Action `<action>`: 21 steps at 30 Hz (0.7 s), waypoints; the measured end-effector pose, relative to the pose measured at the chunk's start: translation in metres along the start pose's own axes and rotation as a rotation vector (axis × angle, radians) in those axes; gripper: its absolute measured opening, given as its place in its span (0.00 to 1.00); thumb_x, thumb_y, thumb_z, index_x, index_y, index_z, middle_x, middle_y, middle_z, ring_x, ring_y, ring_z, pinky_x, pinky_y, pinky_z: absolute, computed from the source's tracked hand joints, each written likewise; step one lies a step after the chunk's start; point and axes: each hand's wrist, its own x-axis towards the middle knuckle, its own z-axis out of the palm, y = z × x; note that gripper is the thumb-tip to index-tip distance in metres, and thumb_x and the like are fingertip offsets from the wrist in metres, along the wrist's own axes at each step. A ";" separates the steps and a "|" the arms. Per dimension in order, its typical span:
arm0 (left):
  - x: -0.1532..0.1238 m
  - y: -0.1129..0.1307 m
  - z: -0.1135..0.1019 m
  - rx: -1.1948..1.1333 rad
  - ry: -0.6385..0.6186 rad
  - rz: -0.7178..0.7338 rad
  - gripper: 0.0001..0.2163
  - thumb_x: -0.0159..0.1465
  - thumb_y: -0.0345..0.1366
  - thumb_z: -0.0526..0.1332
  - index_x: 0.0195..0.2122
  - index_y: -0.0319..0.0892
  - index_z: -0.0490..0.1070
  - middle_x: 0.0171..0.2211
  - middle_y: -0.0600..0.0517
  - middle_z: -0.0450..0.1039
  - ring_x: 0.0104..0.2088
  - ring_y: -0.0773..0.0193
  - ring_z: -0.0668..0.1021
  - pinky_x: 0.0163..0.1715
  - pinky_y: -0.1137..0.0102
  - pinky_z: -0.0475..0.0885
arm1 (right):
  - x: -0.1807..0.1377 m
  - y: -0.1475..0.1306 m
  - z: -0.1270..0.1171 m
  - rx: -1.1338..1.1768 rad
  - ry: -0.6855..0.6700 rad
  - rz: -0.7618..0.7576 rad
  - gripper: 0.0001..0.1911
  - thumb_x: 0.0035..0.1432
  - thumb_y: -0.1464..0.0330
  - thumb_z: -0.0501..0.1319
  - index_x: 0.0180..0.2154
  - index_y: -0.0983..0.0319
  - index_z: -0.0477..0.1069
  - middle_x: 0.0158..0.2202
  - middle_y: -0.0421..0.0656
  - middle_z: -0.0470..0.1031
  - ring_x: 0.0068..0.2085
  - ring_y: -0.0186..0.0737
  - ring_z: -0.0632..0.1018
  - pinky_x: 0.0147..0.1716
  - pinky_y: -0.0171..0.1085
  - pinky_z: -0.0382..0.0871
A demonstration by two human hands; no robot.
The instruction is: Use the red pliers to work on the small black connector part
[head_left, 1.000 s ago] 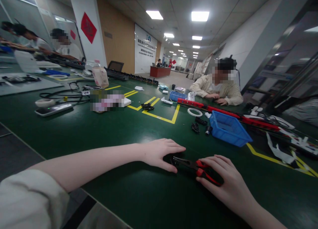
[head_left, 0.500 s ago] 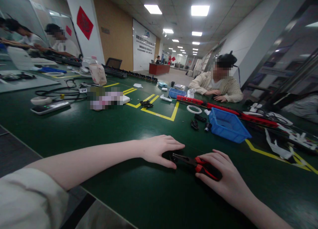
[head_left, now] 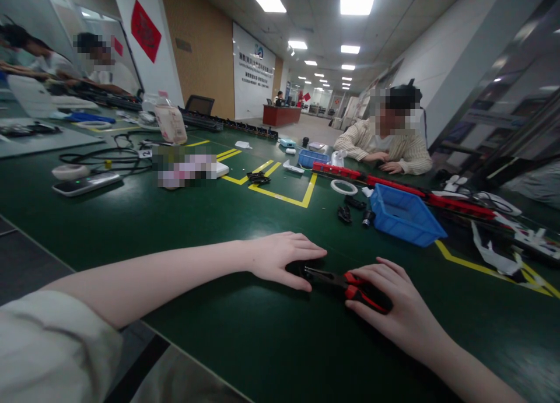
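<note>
In the head view, the right hand is wrapped round the handles of the red-and-black pliers, whose nose reaches toward the left hand. That hand's thumb and fingers stand apart around a dark part (gripped or not, I cannot tell) at the tabletop.

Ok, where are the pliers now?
In the head view, the pliers are low, right of centre, in the right hand, pointing toward the left hand.
</note>
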 end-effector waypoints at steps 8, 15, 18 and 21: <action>0.000 -0.001 0.001 0.005 0.012 0.017 0.30 0.62 0.47 0.60 0.62 0.38 0.58 0.59 0.40 0.63 0.57 0.52 0.67 0.57 0.59 0.61 | 0.003 -0.001 -0.001 0.052 0.014 -0.006 0.16 0.54 0.56 0.61 0.43 0.56 0.70 0.41 0.44 0.77 0.44 0.45 0.77 0.56 0.59 0.61; 0.001 -0.002 0.000 0.032 -0.028 0.009 0.31 0.63 0.47 0.59 0.62 0.34 0.57 0.60 0.41 0.61 0.58 0.55 0.65 0.58 0.63 0.59 | 0.002 0.000 0.000 0.082 0.002 -0.002 0.16 0.56 0.57 0.60 0.44 0.57 0.69 0.42 0.46 0.75 0.45 0.46 0.75 0.51 0.52 0.68; 0.001 -0.001 -0.001 0.040 -0.042 0.002 0.30 0.63 0.47 0.59 0.62 0.35 0.56 0.60 0.41 0.61 0.58 0.55 0.65 0.58 0.63 0.59 | 0.001 0.001 -0.001 0.067 0.008 -0.030 0.16 0.56 0.58 0.60 0.45 0.58 0.68 0.41 0.46 0.74 0.43 0.44 0.75 0.41 0.45 0.73; 0.001 -0.001 -0.001 0.042 -0.040 0.010 0.30 0.63 0.48 0.58 0.62 0.35 0.56 0.60 0.41 0.61 0.58 0.54 0.65 0.58 0.63 0.59 | 0.000 0.003 -0.003 0.043 0.004 -0.060 0.17 0.56 0.58 0.61 0.45 0.58 0.68 0.40 0.46 0.73 0.40 0.42 0.75 0.35 0.40 0.73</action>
